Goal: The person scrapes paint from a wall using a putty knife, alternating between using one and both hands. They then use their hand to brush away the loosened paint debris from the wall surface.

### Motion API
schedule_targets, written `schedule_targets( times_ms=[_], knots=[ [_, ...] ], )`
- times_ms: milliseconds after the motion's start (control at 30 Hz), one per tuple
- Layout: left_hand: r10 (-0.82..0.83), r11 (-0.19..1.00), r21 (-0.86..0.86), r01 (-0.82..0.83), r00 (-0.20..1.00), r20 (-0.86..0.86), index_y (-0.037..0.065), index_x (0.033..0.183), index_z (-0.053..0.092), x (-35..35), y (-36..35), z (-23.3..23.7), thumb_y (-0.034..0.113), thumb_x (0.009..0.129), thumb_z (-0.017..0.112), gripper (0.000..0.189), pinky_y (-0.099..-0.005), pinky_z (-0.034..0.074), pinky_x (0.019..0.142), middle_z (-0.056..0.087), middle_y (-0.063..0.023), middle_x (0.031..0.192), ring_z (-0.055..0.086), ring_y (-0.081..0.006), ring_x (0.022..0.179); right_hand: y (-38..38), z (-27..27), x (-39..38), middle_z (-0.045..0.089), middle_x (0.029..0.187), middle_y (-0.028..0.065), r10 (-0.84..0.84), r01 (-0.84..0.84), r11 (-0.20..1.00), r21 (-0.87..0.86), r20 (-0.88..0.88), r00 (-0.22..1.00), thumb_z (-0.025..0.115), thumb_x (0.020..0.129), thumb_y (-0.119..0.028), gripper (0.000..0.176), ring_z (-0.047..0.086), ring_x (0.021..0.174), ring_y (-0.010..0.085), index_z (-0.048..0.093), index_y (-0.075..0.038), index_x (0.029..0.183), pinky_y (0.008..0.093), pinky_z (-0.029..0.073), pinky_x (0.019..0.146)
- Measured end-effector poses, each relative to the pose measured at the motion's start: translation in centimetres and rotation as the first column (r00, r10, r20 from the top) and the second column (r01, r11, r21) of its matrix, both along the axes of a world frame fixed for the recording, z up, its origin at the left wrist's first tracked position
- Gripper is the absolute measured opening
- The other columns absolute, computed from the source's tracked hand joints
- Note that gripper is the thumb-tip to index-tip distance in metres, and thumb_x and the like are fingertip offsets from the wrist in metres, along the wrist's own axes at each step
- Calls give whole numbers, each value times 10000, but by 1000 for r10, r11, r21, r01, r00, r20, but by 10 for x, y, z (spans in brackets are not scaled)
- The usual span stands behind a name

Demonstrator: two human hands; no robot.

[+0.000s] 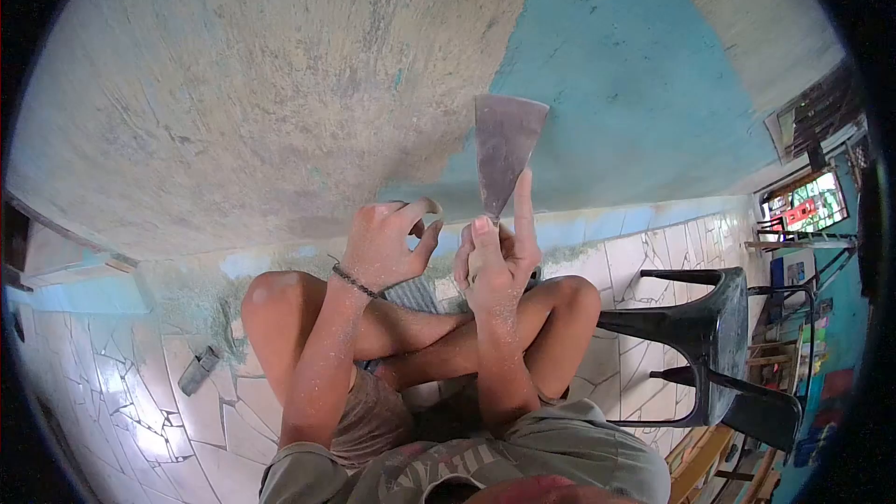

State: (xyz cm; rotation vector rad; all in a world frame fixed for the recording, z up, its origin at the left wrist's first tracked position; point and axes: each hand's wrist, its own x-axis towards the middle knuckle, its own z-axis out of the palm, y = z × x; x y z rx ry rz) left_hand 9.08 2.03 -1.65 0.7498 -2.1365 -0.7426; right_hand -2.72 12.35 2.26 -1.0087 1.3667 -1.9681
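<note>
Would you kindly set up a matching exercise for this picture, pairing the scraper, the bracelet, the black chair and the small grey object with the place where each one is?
Things:
1. scraper
2. bracelet
3. black chair
4. small grey object

Places:
A. lying on the tiled floor, left of the knees
B. in the right hand, blade against the wall
C. around the wrist of the left hand
D. to the right of the person's knees

Pairs: 1-B, 2-C, 3-D, 4-A.
</note>
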Motion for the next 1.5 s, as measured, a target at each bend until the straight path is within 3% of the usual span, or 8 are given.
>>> schedule_targets(
  times_ms=[233,433,600,767,900,1133,1433,1500],
  knots=[
    [25,1000,-13,-25,999,-40,99,984,700,5,-3,5,197,869,711,151,-426,545,613,697,-134,703,705,-333,670,12,-54,3,496,582,0,-42,45,993,109,-29,999,513,1018,-23,703,429,427,70,186,-8,1640,258,339,373],
    [9,1000,25,-9,1000,16,96,1009,705,7,0,8,193,872,715,169,-415,554,637,712,-138,735,717,-327,695,4,-14,4,518,601,20,2,-5,1000,29,114,994,507,1024,-27,697,426,419,76,185,-16,1642,257,348,373],
    [16,999,-28,-18,997,-75,94,964,686,3,-1,6,193,860,712,146,-433,537,604,691,-125,693,693,-345,663,9,-41,-2,539,641,30,44,-49,996,81,67,997,512,1025,-25,699,434,426,83,187,-24,1644,254,346,374],
    [5,1000,24,-5,1000,5,91,1002,701,4,2,2,197,869,719,171,-416,549,630,698,-136,716,707,-330,682,7,-15,-5,532,627,23,63,-67,997,29,112,992,509,1019,-21,699,438,432,82,191,-19,1642,259,330,372],
    [13,1000,7,-13,1000,9,88,1015,706,2,-1,5,194,869,728,182,-400,554,636,693,-134,717,710,-317,680,16,-41,-9,521,615,11,42,-47,992,113,48,998,515,1023,-28,690,433,431,76,207,-23,1641,254,321,374],
    [-15,1000,-12,16,999,38,89,981,690,-2,4,2,221,885,696,163,-444,539,603,694,-130,695,698,-351,668,16,-45,-5,524,594,6,15,-29,993,114,116,993,524,1022,-22,686,404,425,65,224,-32,1640,261,332,377],
    [-12,999,-29,14,999,50,92,959,705,-5,3,-1,213,872,702,149,-438,539,595,701,-122,702,702,-338,664,13,-51,-9,485,625,5,54,-61,994,85,86,995,555,1044,-92,691,399,428,79,221,-76,1649,253,336,368],
    [-19,1000,-16,19,999,27,90,955,708,-7,3,-2,209,867,705,148,-434,540,600,705,-122,708,704,-333,667,5,-35,-10,485,625,8,70,-71,997,3,100,993,554,1044,-99,695,398,426,82,214,-68,1649,254,338,369]
  ],
)
